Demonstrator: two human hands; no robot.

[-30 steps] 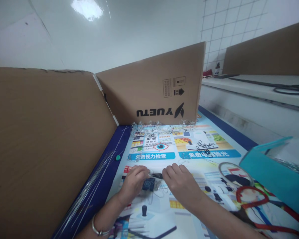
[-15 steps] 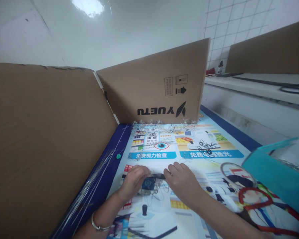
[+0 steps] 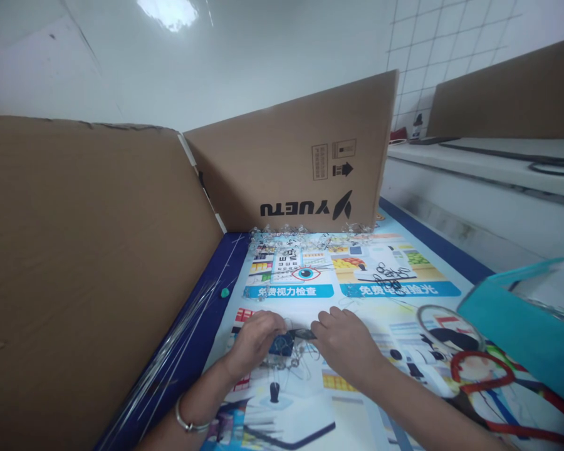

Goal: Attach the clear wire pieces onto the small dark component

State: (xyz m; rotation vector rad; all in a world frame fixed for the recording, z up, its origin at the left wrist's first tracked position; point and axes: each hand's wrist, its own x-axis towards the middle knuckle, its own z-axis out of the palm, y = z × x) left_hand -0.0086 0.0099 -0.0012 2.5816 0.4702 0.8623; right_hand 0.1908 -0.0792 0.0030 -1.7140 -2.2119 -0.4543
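My right hand [image 3: 344, 338] is closed around a pair of dark pliers [image 3: 303, 334], with only the narrow jaws showing; the handles are hidden in my fist. Their tip points left, toward my left hand [image 3: 257, 341], whose fingers are pinched together on a thin wire at the jaws. Below the jaws hangs or lies a tangle of fine wire with clear beads [image 3: 295, 362]; whether it is joined to the pinched wire I cannot tell. A silver bangle [image 3: 188, 425] circles my left wrist.
Cardboard panels [image 3: 282, 169] stand behind and at left. Along the back panel's foot lie clear beaded wire pieces [image 3: 291, 235]. Loose silver wires [image 3: 169, 344] run along the left edge. Black loops [image 3: 389, 275], a wire coil [image 3: 420, 316] and a turquoise box [image 3: 521, 319] are at right.
The whole view has shifted very slightly. Both hands keep the same hold, and the pliers' jaws sit at nearly the same spot between them, turned a little.
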